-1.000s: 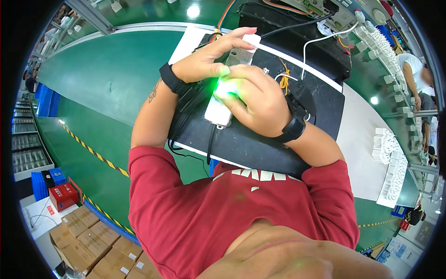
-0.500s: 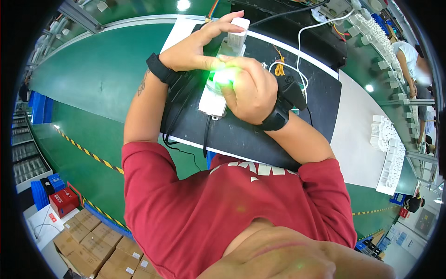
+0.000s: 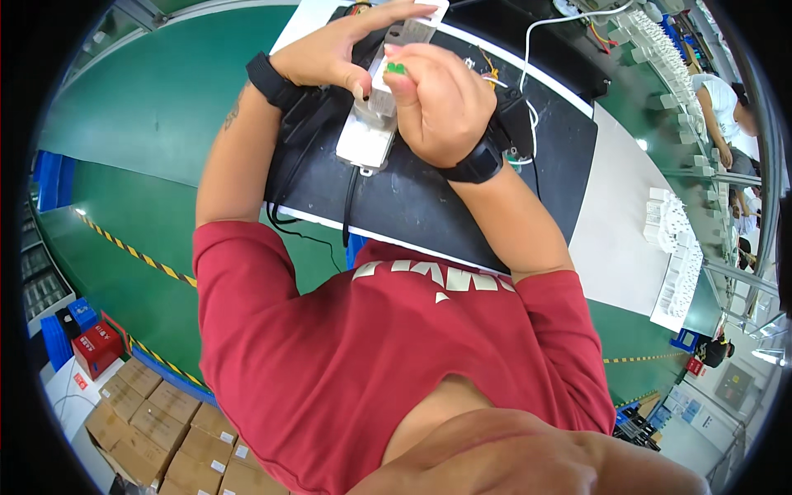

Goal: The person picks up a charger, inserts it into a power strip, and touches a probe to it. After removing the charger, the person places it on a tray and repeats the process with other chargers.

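My right hand point(image 3: 448, 106) is closed, pinching a small green connector point(image 3: 396, 68) between thumb and fingertips. It hovers over a long white plastic device point(image 3: 365, 142), whose middle it partly covers. My left hand point(image 3: 326, 51) spreads over the device's far left side, index finger stretched to a white block point(image 3: 422, 23) at its far end. The left thumb is apart from the other fingers, beside the device's middle; whether it touches cannot be told. A black cable point(image 3: 350, 206) leaves the device's near end.
The device lies on a black mat point(image 3: 462, 219) over a white-edged table. A white cable point(image 3: 530, 62) curves at the far right. Rows of white parts point(image 3: 678, 260) stand on the right-hand surface. Cardboard boxes point(image 3: 186, 421) are stacked at lower left. A person point(image 3: 724, 111) is at the far right.
The bright green glow at my right fingertips has gone, and the green connector now shows. My left thumb has drawn back from the right fingers. The whole view has shifted slightly.
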Tool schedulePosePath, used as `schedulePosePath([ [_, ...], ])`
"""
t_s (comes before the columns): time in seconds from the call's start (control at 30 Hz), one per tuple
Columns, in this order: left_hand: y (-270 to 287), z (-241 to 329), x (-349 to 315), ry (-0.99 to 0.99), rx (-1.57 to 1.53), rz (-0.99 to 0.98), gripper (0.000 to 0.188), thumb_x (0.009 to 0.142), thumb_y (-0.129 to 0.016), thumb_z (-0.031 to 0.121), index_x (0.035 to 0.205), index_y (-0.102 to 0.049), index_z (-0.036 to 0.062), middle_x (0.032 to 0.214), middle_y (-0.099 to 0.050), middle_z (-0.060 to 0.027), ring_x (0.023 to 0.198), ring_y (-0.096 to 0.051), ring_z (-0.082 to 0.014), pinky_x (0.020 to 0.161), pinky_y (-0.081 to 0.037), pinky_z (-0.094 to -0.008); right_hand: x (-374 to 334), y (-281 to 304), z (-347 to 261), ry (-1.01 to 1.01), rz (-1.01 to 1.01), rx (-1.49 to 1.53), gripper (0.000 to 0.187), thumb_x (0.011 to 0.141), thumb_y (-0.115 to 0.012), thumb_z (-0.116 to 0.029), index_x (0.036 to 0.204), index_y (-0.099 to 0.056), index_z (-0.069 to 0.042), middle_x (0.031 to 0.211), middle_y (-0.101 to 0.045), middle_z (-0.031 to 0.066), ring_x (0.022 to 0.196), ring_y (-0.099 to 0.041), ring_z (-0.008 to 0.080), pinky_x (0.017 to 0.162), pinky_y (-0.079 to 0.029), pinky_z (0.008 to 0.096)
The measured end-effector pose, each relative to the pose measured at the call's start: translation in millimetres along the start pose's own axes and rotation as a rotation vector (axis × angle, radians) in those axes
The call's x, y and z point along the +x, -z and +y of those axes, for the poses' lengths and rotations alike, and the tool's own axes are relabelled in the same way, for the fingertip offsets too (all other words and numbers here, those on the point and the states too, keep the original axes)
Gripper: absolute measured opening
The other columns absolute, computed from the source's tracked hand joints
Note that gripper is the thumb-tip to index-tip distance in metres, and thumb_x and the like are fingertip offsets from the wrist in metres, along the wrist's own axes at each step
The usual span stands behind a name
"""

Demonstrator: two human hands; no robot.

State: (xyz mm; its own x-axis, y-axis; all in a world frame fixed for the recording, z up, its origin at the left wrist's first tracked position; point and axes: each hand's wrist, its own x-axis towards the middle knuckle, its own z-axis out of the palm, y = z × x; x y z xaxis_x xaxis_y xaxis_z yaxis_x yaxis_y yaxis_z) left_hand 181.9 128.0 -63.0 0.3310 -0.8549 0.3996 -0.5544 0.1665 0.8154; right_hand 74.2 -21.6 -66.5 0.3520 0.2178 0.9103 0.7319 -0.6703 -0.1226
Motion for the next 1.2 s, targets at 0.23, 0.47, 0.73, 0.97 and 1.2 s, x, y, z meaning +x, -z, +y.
schedulePosePath([
  [0.23, 8, -1, 0, -0.252, 0.422, -0.183, 0.124, 0.039, -0.086, 0.043, 0.136, -0.021, -0.0001, 0.140, -0.023, -0.0174, 0.127, -0.027, -0.0255, 0.105, -0.022, -0.0350, -1, 3, 0, 0.040, 0.056, 0.011, 0.008, 0.079, -0.060, -0.008, 0.081, -0.057, -0.001, 0.080, -0.063, 0.0103, 0.065, -0.062, 0.0248, 0.054, -0.049, 0.0279],
  [0.47, 8, 16, -9, 0.062, 0.174, -0.036, 0.112, 0.049, -0.085, 0.034, 0.136, -0.023, -0.0001, 0.141, -0.023, -0.0179, 0.128, -0.025, -0.0252, 0.105, -0.021, -0.0341, 17, 1, -30, -0.041, 0.057, 0.218, 0.015, 0.086, -0.053, -0.017, 0.079, -0.060, -0.006, 0.078, -0.062, 0.0095, 0.069, -0.060, 0.0247, 0.063, -0.047, 0.0303],
  [0.73, 6, 17, -2, 0.035, -0.122, -0.020, 0.120, 0.049, -0.084, 0.036, 0.138, -0.013, -0.0016, 0.143, -0.019, -0.0144, 0.131, -0.019, -0.0214, 0.107, -0.015, -0.0325, 49, 21, 29, -0.643, 0.147, 0.722, 0.011, 0.082, -0.054, -0.008, 0.084, -0.059, 0.002, 0.079, -0.061, 0.0065, 0.072, -0.056, 0.0119, 0.067, -0.044, 0.0239],
  [0.97, 0, 17, -6, 0.157, -0.397, 0.048, 0.126, 0.051, -0.083, 0.039, 0.139, -0.002, -0.0011, 0.144, -0.013, -0.0133, 0.132, -0.016, -0.0196, 0.107, -0.012, -0.0326, 51, 13, 38, -0.702, -0.157, 0.264, 0.015, 0.081, -0.058, -0.010, 0.087, -0.060, 0.003, 0.073, -0.062, 0.0076, 0.066, -0.057, 0.0114, 0.062, -0.045, 0.0242],
  [1.2, -2, 6, -2, 0.106, -0.471, 0.050, 0.115, 0.063, -0.066, 0.061, 0.139, -0.005, 0.0004, 0.143, -0.017, -0.0148, 0.132, -0.019, -0.0223, 0.107, -0.014, -0.0351, 50, 12, 34, -0.321, -0.054, 0.353, 0.014, 0.079, -0.060, -0.009, 0.087, -0.060, 0.002, 0.072, -0.062, 0.0125, 0.067, -0.061, 0.0164, 0.059, -0.046, 0.0269],
])
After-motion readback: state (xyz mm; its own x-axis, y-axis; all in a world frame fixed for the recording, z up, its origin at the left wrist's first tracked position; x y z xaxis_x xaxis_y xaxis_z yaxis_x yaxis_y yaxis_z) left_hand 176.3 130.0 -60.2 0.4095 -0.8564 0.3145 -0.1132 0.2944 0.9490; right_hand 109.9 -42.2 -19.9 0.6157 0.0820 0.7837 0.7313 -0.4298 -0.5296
